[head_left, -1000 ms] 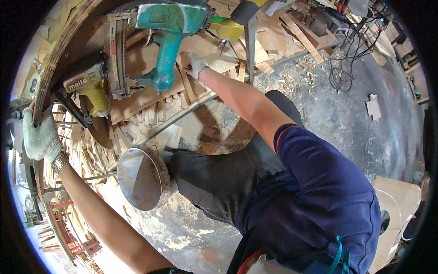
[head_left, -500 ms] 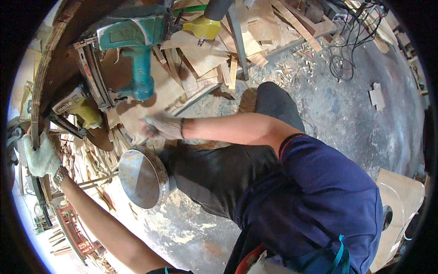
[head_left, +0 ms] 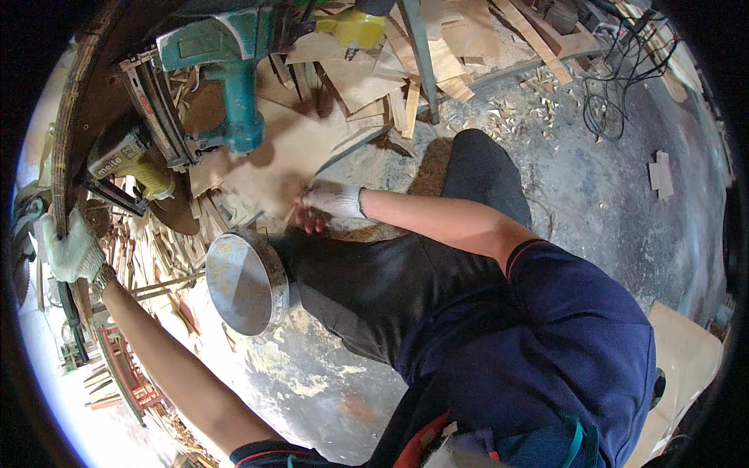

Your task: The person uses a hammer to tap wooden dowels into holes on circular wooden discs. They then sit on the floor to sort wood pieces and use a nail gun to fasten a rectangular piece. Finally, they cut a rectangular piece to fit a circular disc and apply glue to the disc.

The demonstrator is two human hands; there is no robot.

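My left hand (head_left: 73, 251), in a pale knit glove, is wrapped round the layered edge of a dark wooden board (head_left: 62, 148) at the far left. My right hand (head_left: 331, 201) wears a similar glove with bare fingertips. It hangs over my bent leg, beside a sheet of thin wood. Motion smears its fingers, so I cannot make out whether anything is in them. Left of my leg stands a round metal can (head_left: 248, 282). Above and left of the right hand are a teal nail gun (head_left: 238, 101) and a smaller yellow-and-grey nail gun (head_left: 140, 168).
Plywood offcuts (head_left: 367, 78) are heaped at the top, with a grey metal leg (head_left: 419, 62) standing among them. Thin wood strips (head_left: 168, 242) lie beyond the can. Black cables (head_left: 608, 101) are tangled at upper right, near wood chips (head_left: 515, 109) on the concrete floor.
My right hand has moved right, away from the nail guns and toward my leg. The left hand stays on the board's edge, and the view has shifted slightly.
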